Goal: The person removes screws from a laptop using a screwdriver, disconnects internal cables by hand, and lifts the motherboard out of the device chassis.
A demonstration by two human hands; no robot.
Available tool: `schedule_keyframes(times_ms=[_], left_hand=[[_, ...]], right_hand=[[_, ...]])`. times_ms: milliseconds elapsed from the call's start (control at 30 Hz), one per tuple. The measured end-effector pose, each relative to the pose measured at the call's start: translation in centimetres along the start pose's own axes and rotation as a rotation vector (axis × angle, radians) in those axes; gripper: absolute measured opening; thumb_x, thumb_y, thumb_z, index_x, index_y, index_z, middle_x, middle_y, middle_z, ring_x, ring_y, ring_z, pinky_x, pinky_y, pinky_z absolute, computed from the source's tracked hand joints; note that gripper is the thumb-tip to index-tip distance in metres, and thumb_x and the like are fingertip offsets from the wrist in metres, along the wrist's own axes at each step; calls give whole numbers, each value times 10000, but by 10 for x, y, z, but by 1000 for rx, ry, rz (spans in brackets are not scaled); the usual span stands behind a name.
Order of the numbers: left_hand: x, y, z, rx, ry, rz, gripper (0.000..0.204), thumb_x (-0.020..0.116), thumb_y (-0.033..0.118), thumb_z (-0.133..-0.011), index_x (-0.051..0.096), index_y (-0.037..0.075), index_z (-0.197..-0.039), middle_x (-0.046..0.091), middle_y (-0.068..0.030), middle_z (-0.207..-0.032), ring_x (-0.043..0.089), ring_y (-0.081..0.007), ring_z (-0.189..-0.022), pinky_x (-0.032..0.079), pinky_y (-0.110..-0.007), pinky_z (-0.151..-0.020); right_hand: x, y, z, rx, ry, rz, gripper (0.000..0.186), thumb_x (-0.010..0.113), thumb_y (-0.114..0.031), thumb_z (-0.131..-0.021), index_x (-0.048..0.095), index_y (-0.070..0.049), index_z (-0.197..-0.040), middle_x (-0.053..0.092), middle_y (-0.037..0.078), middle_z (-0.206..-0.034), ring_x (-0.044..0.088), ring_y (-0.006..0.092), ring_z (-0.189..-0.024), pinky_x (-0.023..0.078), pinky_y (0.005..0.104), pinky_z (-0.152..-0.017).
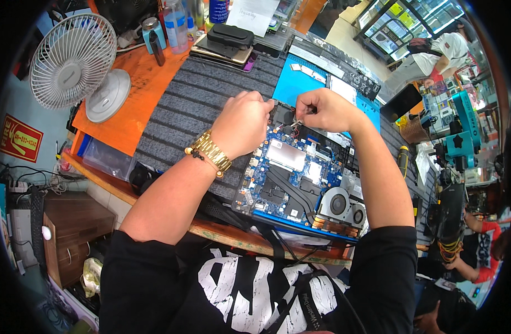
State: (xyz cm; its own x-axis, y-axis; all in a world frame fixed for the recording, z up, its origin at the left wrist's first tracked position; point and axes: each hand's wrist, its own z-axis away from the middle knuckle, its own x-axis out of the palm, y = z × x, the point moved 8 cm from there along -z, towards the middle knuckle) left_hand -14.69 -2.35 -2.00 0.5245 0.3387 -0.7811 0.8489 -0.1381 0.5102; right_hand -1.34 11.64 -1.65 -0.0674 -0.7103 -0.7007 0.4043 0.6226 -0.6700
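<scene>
An opened laptop base point(283, 189) lies on a striped grey mat point(180, 122), showing a blue circuit board point(314, 167), a metal shield point(286, 153) and two fans point(336, 206) at lower right. My left hand point(247, 119), below a gold watch point(208, 150), is curled at the laptop's upper-left corner; what its fingertips hold is hidden. My right hand point(325, 111) pinches among thin cables point(293, 128) by a black part point(282, 114) at the top edge; the small item between finger and thumb is unclear.
A white fan point(72, 72), bottles point(174, 30) and stacked devices point(222, 50) stand beyond. A blue mat point(289, 78) with parts, a screwdriver point(401, 164) and a teal stand point(461, 142) are at right. Other people point(436, 61) point(486, 250) work or stand at far right.
</scene>
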Motion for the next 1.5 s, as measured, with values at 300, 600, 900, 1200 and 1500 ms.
schedule_keyframes(times_ms=[300,600,900,1200,1500], left_hand=[[0,0,0,-4,6,-11,307,691,52,-1013,814,-14,-1287,747,-162,-1058,705,-383,-1102,562,-495,-998],[0,-1,2,5,31,-33,285,704,76,-1015,822,12,-1267,733,-141,-1035,702,-373,-1084,558,-501,-998],[-1,-2,2,2,44,-11,296,713,70,-1012,820,10,-1282,727,-145,-1030,704,-373,-1082,568,-497,-990],[0,-3,1,3,47,-1,299,710,70,-1012,820,5,-1282,732,-154,-1028,708,-380,-1080,574,-500,-988],[0,-2,2,-6,50,-10,293,705,81,-1016,823,19,-1278,736,-147,-1037,707,-377,-1089,567,-502,-986]], right_hand=[[0,5,0,15,-10,-55,87,777,-96,-897,784,-43,-966,699,-25,-806,613,89,-757,523,308,-710],[-3,1,0,-3,10,-25,106,769,-138,-917,788,-57,-981,725,-2,-827,644,113,-783,540,320,-740],[-11,-24,15,-62,123,187,146,756,-157,-922,784,-45,-1011,789,138,-922,737,305,-848,590,409,-819],[0,-39,11,-110,87,301,102,762,-69,-896,765,-23,-987,777,114,-924,742,274,-862,589,393,-813],[2,-31,4,-35,35,195,123,777,-85,-835,771,-40,-949,757,74,-887,700,211,-829,573,366,-791]])
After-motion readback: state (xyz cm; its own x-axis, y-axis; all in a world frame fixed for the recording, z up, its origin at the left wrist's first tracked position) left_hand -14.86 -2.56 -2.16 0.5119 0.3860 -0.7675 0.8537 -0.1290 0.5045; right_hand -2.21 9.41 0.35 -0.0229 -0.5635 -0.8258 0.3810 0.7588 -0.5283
